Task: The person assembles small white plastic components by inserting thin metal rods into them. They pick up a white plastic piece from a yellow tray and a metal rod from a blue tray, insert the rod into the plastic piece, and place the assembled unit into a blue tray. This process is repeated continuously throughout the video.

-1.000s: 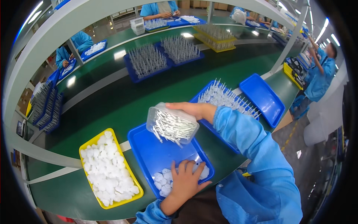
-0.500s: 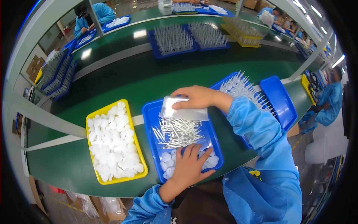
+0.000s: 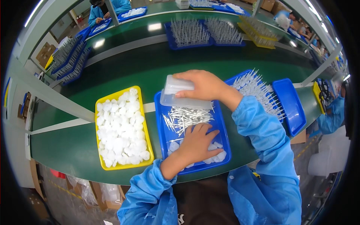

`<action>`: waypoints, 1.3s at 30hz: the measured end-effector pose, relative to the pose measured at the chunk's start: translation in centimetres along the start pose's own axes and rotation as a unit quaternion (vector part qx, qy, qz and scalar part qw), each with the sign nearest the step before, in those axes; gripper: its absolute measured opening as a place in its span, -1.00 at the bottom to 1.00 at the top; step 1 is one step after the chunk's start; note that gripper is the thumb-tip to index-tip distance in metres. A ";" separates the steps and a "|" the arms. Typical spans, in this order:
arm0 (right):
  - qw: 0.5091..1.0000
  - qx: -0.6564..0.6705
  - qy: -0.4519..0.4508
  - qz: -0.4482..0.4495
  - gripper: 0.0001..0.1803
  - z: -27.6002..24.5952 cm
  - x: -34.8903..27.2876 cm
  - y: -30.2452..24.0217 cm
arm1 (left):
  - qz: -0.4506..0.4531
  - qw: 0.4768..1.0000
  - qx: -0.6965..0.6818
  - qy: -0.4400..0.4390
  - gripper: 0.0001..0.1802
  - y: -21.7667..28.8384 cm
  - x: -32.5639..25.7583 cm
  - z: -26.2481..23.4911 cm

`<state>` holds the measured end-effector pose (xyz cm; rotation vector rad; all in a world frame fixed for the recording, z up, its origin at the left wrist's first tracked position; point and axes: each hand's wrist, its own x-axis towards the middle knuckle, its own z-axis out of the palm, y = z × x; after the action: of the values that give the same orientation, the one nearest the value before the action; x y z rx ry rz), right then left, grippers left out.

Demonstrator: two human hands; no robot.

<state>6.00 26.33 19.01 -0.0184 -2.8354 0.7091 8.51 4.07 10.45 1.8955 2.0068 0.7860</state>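
My right hand is closed on a translucent plastic box, thumb on the near side. It tilts this box over the far end of a blue tray. Below the box lies a loose pile of thin white sticks, pointing many ways. My left hand rests with spread fingers at the pile's near edge, over several white rounded pieces in the tray's near end. The palm hides part of those pieces.
A yellow tray heaped with white rounded pieces stands left. On the right are a blue tray of upright sticks and another blue tray. More stick trays stand across the green table. A co-worker sits far left.
The view has shifted, so the trays sit higher and further right. My right hand has raised and tilted the box. My left hand has slid slightly toward the stick pile.
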 end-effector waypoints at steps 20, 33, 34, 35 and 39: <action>0.883 0.412 0.152 0.166 -0.33 -4.8 -8.8 1.5 | 0.047 0.972 0.219 -0.072 -0.83 -4.4 0.2 -4.8; 0.734 0.630 0.036 0.251 -0.06 -1.3 -12.3 2.6 | -0.008 0.962 -0.038 0.271 -0.74 -1.8 2.1 -9.0; 0.722 0.649 0.028 0.238 -0.04 -1.0 -12.3 2.4 | 0.014 0.954 -0.026 0.299 -0.73 -0.6 3.0 -9.2; 0.720 0.649 0.042 0.241 -0.04 -0.6 -12.2 2.0 | 0.028 0.948 -0.013 0.318 -0.72 0.0 3.9 -8.9; 0.724 0.649 0.054 0.226 -0.04 0.9 -11.7 0.0 | 0.034 0.934 0.034 0.354 -0.69 1.4 6.8 -7.9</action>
<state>17.18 25.18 15.79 -0.4914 -1.5974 2.4668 4.68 9.18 18.83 1.8923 2.3755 1.6235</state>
